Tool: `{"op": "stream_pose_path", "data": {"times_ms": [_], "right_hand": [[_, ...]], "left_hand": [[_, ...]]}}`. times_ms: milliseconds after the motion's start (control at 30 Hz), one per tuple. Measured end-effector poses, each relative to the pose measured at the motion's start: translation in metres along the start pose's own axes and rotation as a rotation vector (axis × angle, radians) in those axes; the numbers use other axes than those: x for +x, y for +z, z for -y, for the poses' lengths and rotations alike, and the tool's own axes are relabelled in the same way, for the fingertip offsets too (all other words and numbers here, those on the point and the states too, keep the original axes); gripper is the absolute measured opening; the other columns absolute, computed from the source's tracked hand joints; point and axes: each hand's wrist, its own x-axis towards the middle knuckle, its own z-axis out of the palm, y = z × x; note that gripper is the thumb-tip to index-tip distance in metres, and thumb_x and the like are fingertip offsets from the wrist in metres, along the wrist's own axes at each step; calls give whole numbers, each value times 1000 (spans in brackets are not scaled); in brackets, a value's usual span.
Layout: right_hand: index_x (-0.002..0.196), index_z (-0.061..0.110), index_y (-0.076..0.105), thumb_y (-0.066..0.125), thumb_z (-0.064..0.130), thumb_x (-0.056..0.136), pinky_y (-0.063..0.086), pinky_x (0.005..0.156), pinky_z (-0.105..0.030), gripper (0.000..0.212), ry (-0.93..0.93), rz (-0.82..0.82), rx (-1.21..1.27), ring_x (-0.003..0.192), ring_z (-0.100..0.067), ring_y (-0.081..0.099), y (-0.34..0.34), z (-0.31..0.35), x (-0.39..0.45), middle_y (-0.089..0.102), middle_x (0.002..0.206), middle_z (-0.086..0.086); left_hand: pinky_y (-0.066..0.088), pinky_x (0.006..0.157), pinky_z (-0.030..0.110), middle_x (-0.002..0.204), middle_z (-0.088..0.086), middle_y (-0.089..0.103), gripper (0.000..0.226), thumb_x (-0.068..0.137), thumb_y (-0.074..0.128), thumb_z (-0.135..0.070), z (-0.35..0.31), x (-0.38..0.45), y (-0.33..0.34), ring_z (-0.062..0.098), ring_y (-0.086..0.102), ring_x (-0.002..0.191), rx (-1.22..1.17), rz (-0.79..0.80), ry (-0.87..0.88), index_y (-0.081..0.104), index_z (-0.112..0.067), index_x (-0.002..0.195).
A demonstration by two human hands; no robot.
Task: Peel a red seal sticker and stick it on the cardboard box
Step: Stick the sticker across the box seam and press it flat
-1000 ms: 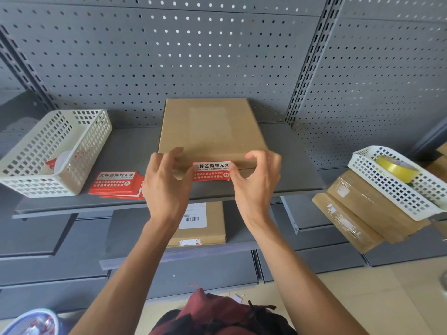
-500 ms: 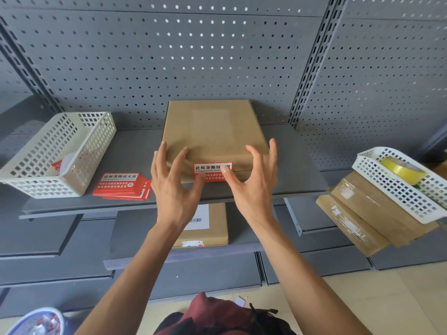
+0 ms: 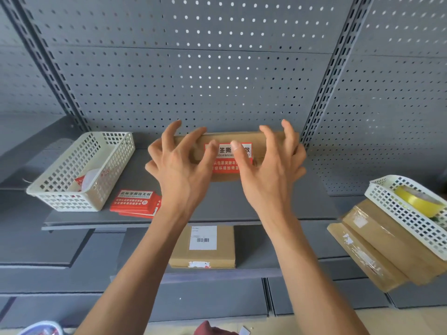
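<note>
Thumbs press the red sticker (image 3: pixel 231 157) flat, other fingers (image 3: pixel 191 141) spread and curled over the box (image 3: pixel 251 137) top; left hand (image 3: pixel 180 165) and right hand (image 3: pixel 268 168) clamp it loosely. Half a second ago the box lay flat; now it's tipped up on edge, sticker wrapped over the seam. Sticking looks nearly done. Centre frame, grey shelf (image 3: pixel 278 204), pegboard behind; sticker stack (image 3: pixel 135 203) and white basket (image 3: pixel 79 170) at left.
</note>
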Motion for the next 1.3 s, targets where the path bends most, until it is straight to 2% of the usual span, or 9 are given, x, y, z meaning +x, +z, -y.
{"op": "stream_pose_path", "data": {"times_ms": [167,300,633,967,1167,1300], "right_hand": [[127,31,55,48,77,83,30,101,-53,64,-4,-53,-25,139,-36,27,4,12,15,29,158,5],[121,30,56,53,76,80,31,98,-53,62,27,-84,-19,135,-39,31,11,17,17,35,153,4],[118,29,55,58,74,79,35,96,-55,60,58,-97,2,133,-40,34,26,12,13,38,150,2],[111,35,61,59,59,86,36,93,-50,35,94,-89,77,130,-33,35,24,4,14,45,142,9],[108,37,66,57,46,94,36,91,-47,20,92,-97,127,125,-30,37,23,-1,17,51,134,15],[110,37,68,55,43,97,37,92,-49,19,73,-87,130,125,-31,37,22,-4,18,54,133,19]], "left_hand": [[28,100,46,149,-14,41,49,83,51,-74,-6,13,-1,25,33,133,32,-8,-24,64,-48,123],[29,100,47,148,-13,42,53,81,51,-77,-8,15,1,26,33,132,62,-12,-35,63,-49,124],[29,101,50,147,-9,43,47,83,53,-75,-5,18,8,30,33,132,123,-24,-34,68,-44,115],[26,103,51,146,-8,43,23,95,53,-50,-6,16,7,30,30,134,89,-7,-29,69,-46,111],[23,101,48,148,-9,44,27,101,47,-37,-2,18,3,32,30,134,92,5,-16,68,-45,115],[21,98,44,151,-11,44,30,102,47,-32,3,19,1,31,31,132,84,17,0,67,-46,119]]}}
